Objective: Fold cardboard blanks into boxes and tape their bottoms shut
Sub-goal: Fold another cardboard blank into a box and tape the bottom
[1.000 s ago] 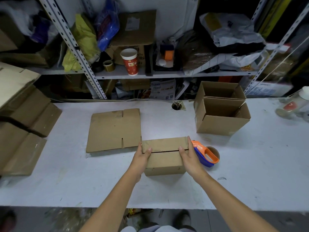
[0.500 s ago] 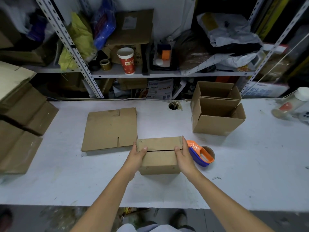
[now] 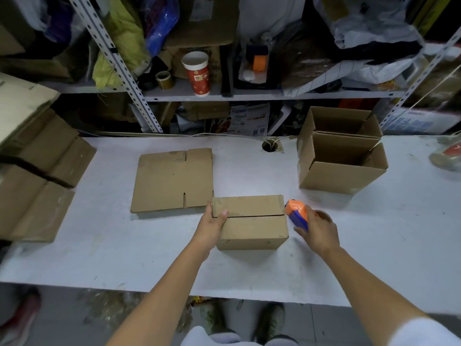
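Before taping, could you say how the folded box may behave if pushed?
Likely light, being bare cardboard, so the box may slide on the smooth table. Its untaped flaps might spring up if the left hand lets go.

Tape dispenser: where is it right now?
In the head view, the tape dispenser sits on the table right of centre, just beside the box's right end, gripped by the right hand.
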`<state>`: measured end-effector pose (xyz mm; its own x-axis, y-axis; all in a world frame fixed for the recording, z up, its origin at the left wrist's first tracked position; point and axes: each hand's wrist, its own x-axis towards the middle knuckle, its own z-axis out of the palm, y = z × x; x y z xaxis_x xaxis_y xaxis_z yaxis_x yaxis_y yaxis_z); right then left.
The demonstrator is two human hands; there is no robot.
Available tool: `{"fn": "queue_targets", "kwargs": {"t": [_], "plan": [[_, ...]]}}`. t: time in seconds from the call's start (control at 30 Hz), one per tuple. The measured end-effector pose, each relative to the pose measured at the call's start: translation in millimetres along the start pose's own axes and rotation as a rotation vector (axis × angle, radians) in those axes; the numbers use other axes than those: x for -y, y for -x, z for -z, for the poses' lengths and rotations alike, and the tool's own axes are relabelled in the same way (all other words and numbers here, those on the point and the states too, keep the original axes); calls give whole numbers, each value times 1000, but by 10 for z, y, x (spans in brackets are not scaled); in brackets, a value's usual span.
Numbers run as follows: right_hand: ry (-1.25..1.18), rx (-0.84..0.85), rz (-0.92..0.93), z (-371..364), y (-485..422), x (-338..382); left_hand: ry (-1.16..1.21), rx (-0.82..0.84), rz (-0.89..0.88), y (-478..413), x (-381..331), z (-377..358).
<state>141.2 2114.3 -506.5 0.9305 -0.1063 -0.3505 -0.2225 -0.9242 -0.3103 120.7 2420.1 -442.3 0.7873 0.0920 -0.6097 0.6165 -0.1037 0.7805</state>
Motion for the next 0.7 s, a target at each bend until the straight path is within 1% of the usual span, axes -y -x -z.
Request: {"fn": "queue_targets", "kwargs": {"t": [0.13, 0.2, 0.23, 0.27, 0.37, 0.4, 0.47, 0.53, 0.57, 0.7], "plan": [[-76, 4, -21, -30, -82, 30, 5, 9, -4, 4, 4, 12], [-178, -18, -55, 71, -83, 57, 2, 16, -8, 20, -9, 11], [-261, -28, -63, 169, -60, 92, 4, 16, -12, 23, -13, 13], [-400, -36, -78, 289, -23, 111, 4, 18, -23, 30, -24, 10], [-884, -30, -153, 750, 144, 181, -1, 20, -33, 39, -40, 19], [-986, -42, -168, 924, 206, 212, -4, 23, -34, 39, -41, 24], [-1102, -62, -154, 1234, 299, 262, 2, 31, -41, 44, -47, 32], [-1160, 0, -97, 1462, 364, 349, 4, 35, -44, 61, -52, 36], [-1130, 40, -58, 1548, 377, 412, 2, 38, -42, 66, -57, 40], [-857, 222, 130, 1681, 386, 828, -24, 57, -23, 43, -36, 63]]}}
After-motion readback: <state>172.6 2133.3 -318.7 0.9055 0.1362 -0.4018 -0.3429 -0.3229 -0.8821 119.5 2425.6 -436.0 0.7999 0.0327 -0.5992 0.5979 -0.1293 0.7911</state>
